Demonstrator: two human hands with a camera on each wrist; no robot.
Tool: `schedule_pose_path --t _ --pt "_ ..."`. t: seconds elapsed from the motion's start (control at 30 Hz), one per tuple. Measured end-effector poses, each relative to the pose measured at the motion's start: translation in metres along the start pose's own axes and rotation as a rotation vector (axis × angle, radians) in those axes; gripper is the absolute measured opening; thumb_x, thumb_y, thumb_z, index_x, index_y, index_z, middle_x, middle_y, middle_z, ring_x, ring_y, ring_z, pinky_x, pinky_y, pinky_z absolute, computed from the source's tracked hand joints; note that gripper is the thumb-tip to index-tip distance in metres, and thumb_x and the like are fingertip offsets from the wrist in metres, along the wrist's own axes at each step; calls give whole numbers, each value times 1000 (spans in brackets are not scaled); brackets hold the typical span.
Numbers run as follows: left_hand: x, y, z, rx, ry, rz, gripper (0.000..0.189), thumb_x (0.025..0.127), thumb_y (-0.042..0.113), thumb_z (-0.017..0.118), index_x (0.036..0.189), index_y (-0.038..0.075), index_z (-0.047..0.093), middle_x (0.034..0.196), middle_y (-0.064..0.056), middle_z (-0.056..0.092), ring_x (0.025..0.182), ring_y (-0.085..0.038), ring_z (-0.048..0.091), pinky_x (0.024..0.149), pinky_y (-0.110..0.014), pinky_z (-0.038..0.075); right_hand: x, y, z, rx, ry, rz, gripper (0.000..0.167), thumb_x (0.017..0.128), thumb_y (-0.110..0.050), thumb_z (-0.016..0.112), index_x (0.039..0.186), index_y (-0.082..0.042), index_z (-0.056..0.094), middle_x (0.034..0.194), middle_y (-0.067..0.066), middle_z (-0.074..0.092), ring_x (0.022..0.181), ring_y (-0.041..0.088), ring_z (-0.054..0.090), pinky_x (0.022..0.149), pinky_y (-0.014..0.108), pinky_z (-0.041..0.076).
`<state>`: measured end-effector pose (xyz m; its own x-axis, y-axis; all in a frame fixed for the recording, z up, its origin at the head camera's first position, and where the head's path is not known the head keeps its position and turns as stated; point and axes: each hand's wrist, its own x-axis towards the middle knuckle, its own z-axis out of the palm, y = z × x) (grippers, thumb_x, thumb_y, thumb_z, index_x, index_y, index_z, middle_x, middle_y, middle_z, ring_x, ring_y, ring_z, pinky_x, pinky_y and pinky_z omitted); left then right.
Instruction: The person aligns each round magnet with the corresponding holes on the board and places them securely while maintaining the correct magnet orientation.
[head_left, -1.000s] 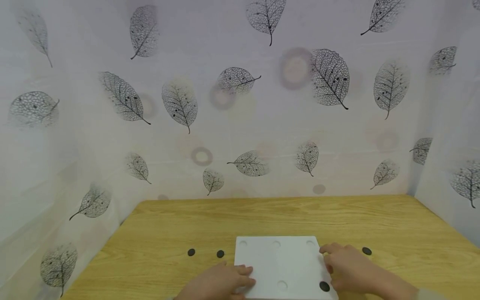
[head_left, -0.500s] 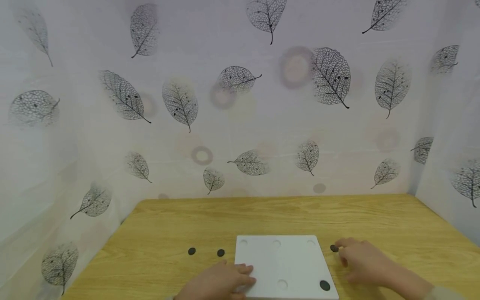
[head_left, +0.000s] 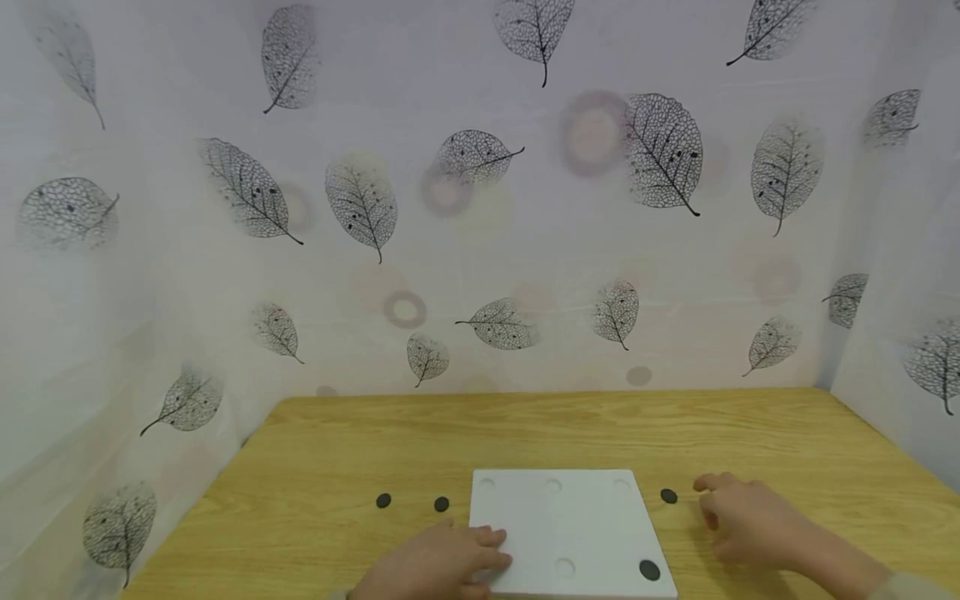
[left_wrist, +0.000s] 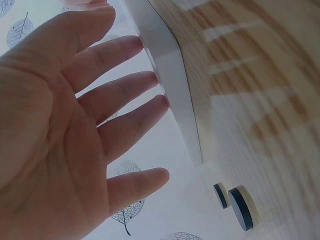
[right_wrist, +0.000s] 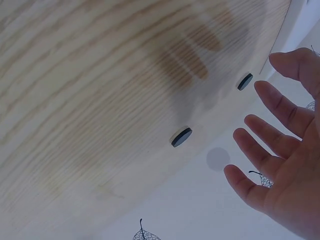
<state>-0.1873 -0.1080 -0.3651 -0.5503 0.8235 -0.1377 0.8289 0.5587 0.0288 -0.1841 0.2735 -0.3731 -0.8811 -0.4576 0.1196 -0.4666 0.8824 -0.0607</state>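
Note:
A white board [head_left: 566,533] with shallow round recesses lies on the table, and a black disc [head_left: 649,570] sits at its near right corner. My left hand [head_left: 438,560] rests on the board's left edge; its fingers look fairly straight in the left wrist view. My right hand [head_left: 757,525] is off the board to the right, fingers loosely bent and holding nothing. Just left of its fingertips lies a second black disc [head_left: 669,496]. Another disc [right_wrist: 181,136] appears in the right wrist view but is hidden in the head view, apparently by the right hand.
Two more black discs, a farther-left one [head_left: 383,500] and a nearer one [head_left: 442,504], lie on the wooden table [head_left: 525,429] left of the board. A pale curtain [head_left: 480,242] printed with leaves encloses the table's back and sides.
My right hand has moved right from the board's right edge, passing over the disc beside it, which lies uncovered now. The disc farther right has gone out of sight. My left hand has stayed put.

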Motion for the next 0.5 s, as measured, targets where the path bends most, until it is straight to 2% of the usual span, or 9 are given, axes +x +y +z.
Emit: schedule_pose_path --t 0.23,0.5 --pt "0 0 -1 -12 1 0 34 84 36 57 117 27 56 125 9 48 112 -6 46 85 -39 44 -1 4 -2 38 -32 33 26 50 -7 65 57 -19 43 101 14 56 86 33 53 50 34 34" --pt "1 1 -3 -2 3 9 34 84 36 57 116 27 57 124 9 49 112 -7 46 84 -38 44 2 5 -3 9 -32 44 27 49 -10 67 57 -19 43 100 14 56 86 34 53 51 38 38"
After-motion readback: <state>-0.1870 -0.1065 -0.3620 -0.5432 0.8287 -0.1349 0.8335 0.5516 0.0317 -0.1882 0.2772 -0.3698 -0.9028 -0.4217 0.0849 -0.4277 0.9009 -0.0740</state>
